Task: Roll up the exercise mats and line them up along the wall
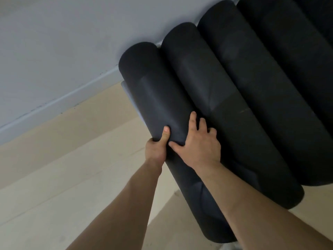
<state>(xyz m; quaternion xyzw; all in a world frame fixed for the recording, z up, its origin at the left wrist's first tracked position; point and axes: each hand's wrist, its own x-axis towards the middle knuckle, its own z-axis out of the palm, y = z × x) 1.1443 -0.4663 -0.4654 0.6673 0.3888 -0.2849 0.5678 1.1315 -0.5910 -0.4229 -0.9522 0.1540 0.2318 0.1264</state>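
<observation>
Several dark rolled exercise mats lie side by side, their far ends against the pale wall [54, 42]. The leftmost rolled mat [155, 94] is the one I hold. My left hand [157, 147] grips its left side, thumb pressed on top. My right hand [196, 145] lies over its right side, fingers spread into the groove beside the second rolled mat [216, 91]. A third rolled mat [261, 78] and a darker one [306, 42] lie further right. A pale loose edge [127, 91] shows at the held mat's left.
Light wooden floor [63, 168] spreads to the left and below. A white skirting board [59, 100] runs along the foot of the wall. The near ends of the mats reach towards me at the lower right.
</observation>
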